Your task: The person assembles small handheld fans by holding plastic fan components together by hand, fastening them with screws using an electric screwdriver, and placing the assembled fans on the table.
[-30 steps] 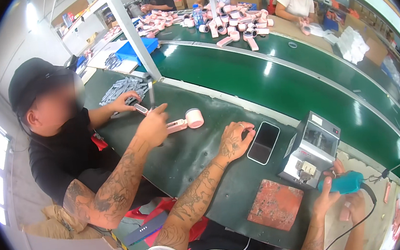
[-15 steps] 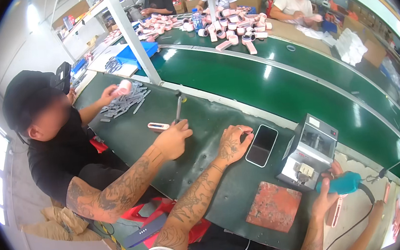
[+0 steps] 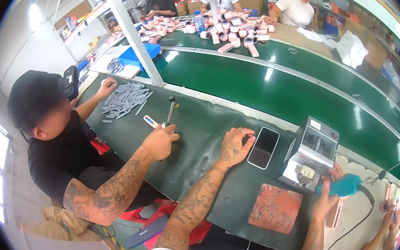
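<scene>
My left hand rests on the dark green bench top beside a phone with a black screen. Its fingers are curled in and the thumb lies close to them; whether anything is between them is hidden. On the right, my right hand is wrapped around a teal electric screwdriver with a dark cable. The screwdriver lies sideways, its front end toward a grey screw feeder with a clear window. A worn reddish square pad lies on the bench between my arms.
At left, a co-worker's hand grips a hammer beside a small white part and a pile of grey strips. Beyond runs a green conveyor, with pink device housings heaped past it. A metal post stands between.
My hands have hardly moved. The co-worker's far hand no longer holds a pink housing, and their hammer hand has shifted left and nearer. At lower right, another person's hands have moved.
</scene>
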Demonstrator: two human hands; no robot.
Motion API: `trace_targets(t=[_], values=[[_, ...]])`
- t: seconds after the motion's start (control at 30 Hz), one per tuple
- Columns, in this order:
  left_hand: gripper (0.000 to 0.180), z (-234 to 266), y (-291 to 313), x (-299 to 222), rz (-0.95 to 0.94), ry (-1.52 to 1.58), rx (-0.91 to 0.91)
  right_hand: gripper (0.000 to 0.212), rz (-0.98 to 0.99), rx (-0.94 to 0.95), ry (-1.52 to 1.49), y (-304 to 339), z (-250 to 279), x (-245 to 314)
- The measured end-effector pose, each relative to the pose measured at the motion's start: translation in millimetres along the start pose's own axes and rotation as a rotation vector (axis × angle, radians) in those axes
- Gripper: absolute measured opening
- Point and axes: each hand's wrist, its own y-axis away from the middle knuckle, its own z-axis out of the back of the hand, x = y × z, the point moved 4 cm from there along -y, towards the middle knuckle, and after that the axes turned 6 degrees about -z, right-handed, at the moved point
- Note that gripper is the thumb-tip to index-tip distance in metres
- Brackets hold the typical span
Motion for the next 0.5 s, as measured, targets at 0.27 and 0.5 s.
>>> trace_targets(t=[0.27,0.5], values=[[0.021,-2.0,0.6,2.2,0.001,-0.007,-0.008,0.071,0.002,-0.004,-0.022,-0.7,-0.6,-3.1],[0.019,-1.1,0.2,2.2,0.031,0.007,-0.004,0.061,0.029,0.010,-0.024,-1.0,-2.1,1.4]])
